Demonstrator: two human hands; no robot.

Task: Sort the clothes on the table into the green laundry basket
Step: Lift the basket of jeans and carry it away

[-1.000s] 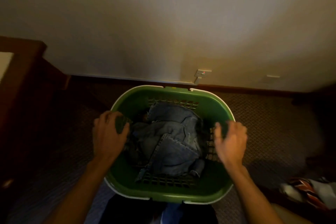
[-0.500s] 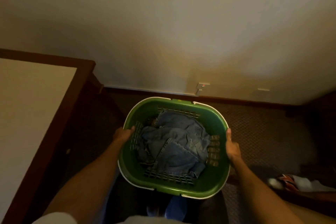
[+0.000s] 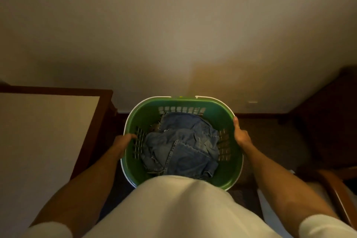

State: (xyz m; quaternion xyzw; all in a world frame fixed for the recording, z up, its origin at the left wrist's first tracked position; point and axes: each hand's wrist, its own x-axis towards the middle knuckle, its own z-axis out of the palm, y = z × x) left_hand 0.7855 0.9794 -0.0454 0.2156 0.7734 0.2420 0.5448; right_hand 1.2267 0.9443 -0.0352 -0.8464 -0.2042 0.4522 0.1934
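Pretty sure anyone would peg this as a bedroom or a hotel-type room. I'm standing on dark patterned carpet (image 3: 270, 141) by a plain cream wall (image 3: 173, 35) with a dark wooden baseboard (image 3: 260, 115) running along it. There's a pale tabletop with a dark wood frame (image 3: 48, 131) on my left and more dark wooden furniture (image 3: 328, 121) on my right. Plus I've got a green plastic laundry basket (image 3: 218, 114) full of crumpled blue denim jeans (image 3: 183, 147), so definitely somewhere lived in.
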